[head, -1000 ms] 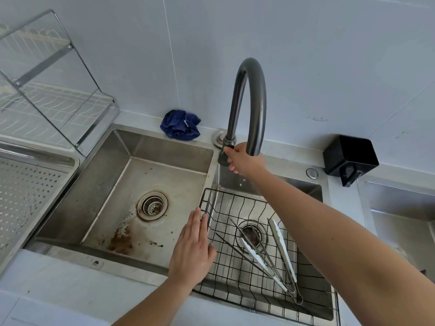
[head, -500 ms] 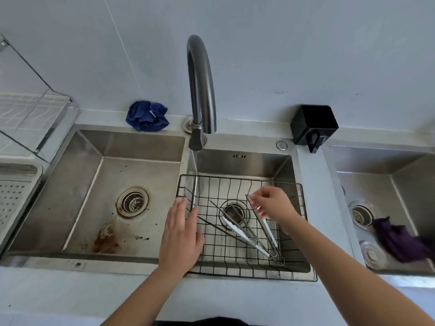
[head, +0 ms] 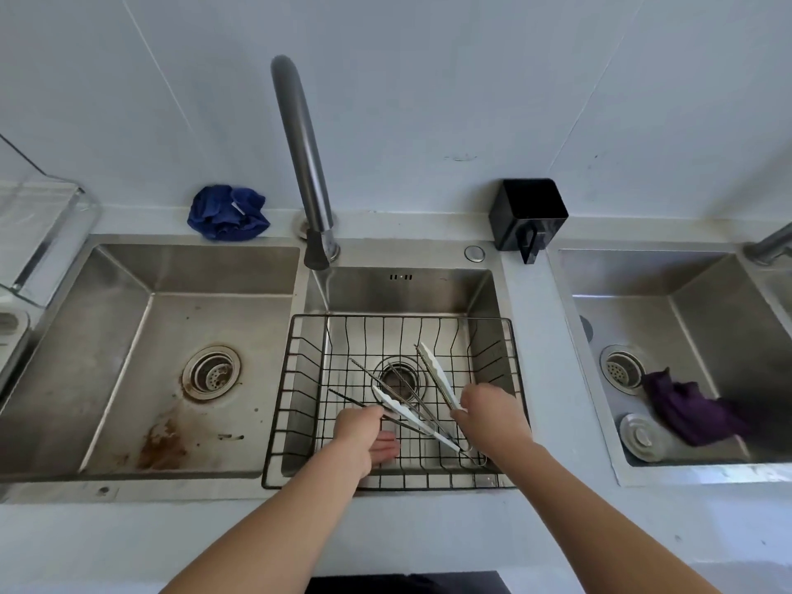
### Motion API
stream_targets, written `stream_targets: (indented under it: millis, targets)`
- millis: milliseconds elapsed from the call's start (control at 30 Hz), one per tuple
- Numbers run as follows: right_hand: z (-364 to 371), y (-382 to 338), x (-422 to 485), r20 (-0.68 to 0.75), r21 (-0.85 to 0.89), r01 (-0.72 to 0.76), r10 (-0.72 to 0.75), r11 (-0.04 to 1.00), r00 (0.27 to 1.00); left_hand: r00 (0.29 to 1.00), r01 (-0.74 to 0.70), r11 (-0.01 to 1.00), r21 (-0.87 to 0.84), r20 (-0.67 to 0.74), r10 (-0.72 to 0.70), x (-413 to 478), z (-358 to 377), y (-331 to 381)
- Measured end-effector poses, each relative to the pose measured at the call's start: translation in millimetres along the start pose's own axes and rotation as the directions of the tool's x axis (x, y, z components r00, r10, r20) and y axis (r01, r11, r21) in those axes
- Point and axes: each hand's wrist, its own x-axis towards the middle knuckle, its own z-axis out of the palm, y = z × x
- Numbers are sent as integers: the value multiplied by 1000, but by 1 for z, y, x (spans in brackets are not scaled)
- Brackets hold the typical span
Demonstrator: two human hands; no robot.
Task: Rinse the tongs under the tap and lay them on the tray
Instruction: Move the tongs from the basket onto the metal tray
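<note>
Steel on steel: the stainless-steel tongs with white silicone tips (head: 433,370) lie splayed open in the black wire basket (head: 300,379) set in the middle steel sink (head: 484,293), crossed by a thinner pair of dark-tipped metal tongs (head: 364,373), as I reach in with both hands. My right hand (head: 493,415) has its fingers curled round the right arm of the white-tipped pair, partway down from its tip. My left hand (head: 362,430) meets the spot where the other white tip and the thin pair cross, and I cannot tell which of the 2 it holds, or whether it grips at all. The tall dark-grey curved tap (head: 300,156) stands at the back left of this sink, and the tongs are not yet under it. I judge the tongs light, stiff and springy, their bare metal slick once wet. The surest hold should be low on both arms near the hinge, squeezing them together so the tips clear the basket wires. Only a corner of what seems the pale tray (head: 8,332) shows at the far left.
</note>
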Motion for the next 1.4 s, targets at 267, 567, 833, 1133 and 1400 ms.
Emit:
stream_targets:
  millis: [267,567,833,1133,1400]
  targets:
    - [14,7,4,76,-26,-43,45,999,996,999,37,997,-63,-36,-39,13,12,-2]
    - [22,1,4,48,-183,19,-11,983,999,985,-114,981,-155,-143,91,13,5,-3]
    - [27,-7,6,0,-208,58,-59,977,998,959,-273,961,-28,-91,270,-10,-2,11]
    - [15,-21,13,-68,-132,38,-47,990,997,927,-351,929,115,-99,362,-25,-30,14]
    - [-8,-31,4,-169,83,21,-7,996,986,845,-479,844,241,-133,518,-37,-58,31]
